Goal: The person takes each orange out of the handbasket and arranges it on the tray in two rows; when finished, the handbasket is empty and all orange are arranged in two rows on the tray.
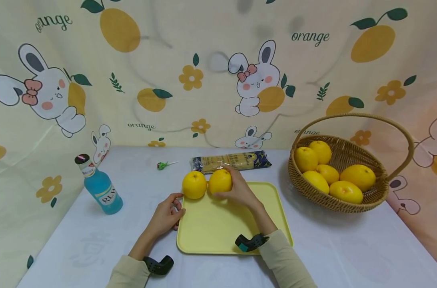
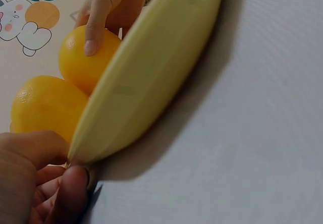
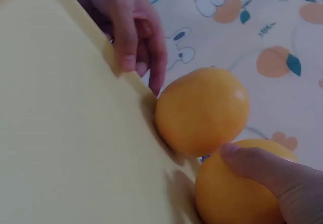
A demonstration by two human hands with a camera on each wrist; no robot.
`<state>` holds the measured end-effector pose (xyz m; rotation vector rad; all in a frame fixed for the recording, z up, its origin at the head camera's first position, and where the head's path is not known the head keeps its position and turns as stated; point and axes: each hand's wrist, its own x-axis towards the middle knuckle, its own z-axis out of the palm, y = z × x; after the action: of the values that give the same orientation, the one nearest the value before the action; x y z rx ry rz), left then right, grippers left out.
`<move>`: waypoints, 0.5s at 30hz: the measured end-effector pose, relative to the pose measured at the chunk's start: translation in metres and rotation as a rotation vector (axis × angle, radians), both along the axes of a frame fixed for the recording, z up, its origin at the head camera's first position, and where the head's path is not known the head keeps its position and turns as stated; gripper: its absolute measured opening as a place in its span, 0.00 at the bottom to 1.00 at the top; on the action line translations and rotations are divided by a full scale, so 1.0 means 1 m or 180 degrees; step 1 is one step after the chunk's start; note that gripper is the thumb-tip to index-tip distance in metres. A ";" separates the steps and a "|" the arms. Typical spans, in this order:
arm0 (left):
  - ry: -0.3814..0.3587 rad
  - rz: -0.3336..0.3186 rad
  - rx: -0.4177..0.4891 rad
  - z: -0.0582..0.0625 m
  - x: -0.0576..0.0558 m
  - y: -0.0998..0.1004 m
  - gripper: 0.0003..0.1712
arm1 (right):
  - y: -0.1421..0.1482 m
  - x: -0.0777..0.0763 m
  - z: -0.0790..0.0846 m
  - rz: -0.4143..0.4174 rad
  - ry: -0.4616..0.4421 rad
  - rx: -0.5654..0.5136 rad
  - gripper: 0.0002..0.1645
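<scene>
My right hand (image 1: 241,194) grips a yellow-orange orange (image 1: 219,182) over the far part of a pale yellow tray (image 1: 218,230). In the right wrist view, the thumb (image 3: 262,166) presses on this orange's side. A second orange (image 1: 194,185) sits just left of it, at the tray's far left corner; the two fruits are close together. At the tray's left edge, my left hand (image 1: 166,214) pinches the rim between thumb and fingers. The left wrist view shows the tray (image 2: 146,72) from its outer side, with both oranges beyond it.
A wicker basket (image 1: 333,205) with several yellow fruits stands at right. Behind the tray lies a long gold packet (image 1: 229,161) with dark blue ends. A wrapped lollipop (image 1: 162,165) is to its left. A blue bottle (image 1: 104,194) stands at far left. Patterned cloth (image 1: 211,92) hangs behind.
</scene>
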<state>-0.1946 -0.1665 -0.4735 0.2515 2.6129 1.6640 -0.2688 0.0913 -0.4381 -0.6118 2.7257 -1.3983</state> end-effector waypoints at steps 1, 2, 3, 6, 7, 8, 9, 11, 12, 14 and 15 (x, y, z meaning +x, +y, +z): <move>0.0004 0.0005 -0.0012 0.000 0.000 0.000 0.27 | 0.000 0.000 0.001 -0.0002 0.0024 -0.0015 0.57; -0.0004 0.0016 -0.0025 -0.001 0.000 0.000 0.27 | 0.000 0.000 0.001 0.0017 0.0061 -0.0031 0.56; -0.0006 0.0024 -0.0032 -0.001 -0.001 0.000 0.27 | 0.001 -0.001 0.001 0.0055 0.0097 -0.0027 0.55; 0.0000 0.0039 -0.0053 -0.001 -0.001 0.000 0.26 | 0.002 -0.003 0.001 0.0249 0.0246 -0.0035 0.54; -0.0004 0.0041 -0.0056 -0.001 -0.001 0.000 0.26 | 0.003 -0.003 0.000 0.0319 0.0300 -0.0040 0.54; -0.0012 0.0042 -0.0052 -0.001 -0.001 0.000 0.26 | 0.003 -0.004 0.000 0.0382 0.0340 -0.0060 0.54; -0.0017 0.0042 -0.0050 -0.001 -0.001 0.000 0.26 | 0.003 -0.004 0.000 0.0454 0.0383 -0.0090 0.55; -0.0036 0.0046 -0.0049 -0.001 -0.001 0.000 0.26 | 0.004 -0.004 -0.001 0.0556 0.0429 -0.0161 0.56; -0.0047 0.0047 -0.0049 -0.001 -0.001 0.000 0.26 | 0.004 -0.004 -0.001 0.0587 0.0464 -0.0175 0.56; -0.0063 0.0052 -0.0047 -0.001 -0.001 0.000 0.26 | 0.004 -0.005 -0.003 0.0598 0.0511 -0.0196 0.58; -0.0066 0.0053 -0.0045 -0.001 -0.001 0.000 0.26 | 0.003 -0.005 -0.003 0.0595 0.0564 -0.0184 0.58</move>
<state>-0.1955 -0.1666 -0.4743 0.2115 2.6179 1.6434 -0.2738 0.0946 -0.4416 -1.0114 2.6770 -1.4458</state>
